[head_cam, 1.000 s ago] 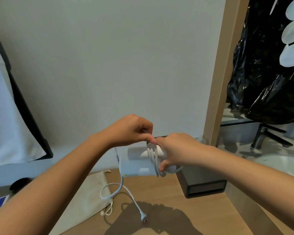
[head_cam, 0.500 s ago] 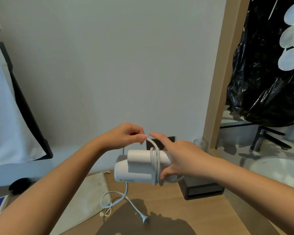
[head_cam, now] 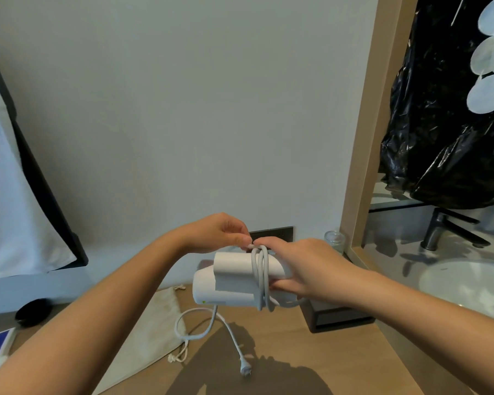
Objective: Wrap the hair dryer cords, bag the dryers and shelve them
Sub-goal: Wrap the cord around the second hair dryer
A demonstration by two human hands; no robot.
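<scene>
White folded dryer point(head_cam: 234, 276) sits level, up off the counter point(head_cam: 325, 363); its white cord point(head_cam: 261, 276) loops round its middle, the tail hanging to the counter, plug point(head_cam: 245, 371) resting there; beige drawstring bag point(head_cam: 151, 332) lies flat on the counter's left.

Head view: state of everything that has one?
hair dryer, folded, held above the counter.
cord, a few loops round the hair dryer, the rest hanging loose.
plug, unplugged, lying on the counter.
cloth bag, lying flat on the counter, drawstring loose.
left hand, pinches the cord above the loops.
right hand, grips the hair dryer.
glass, upright.
</scene>
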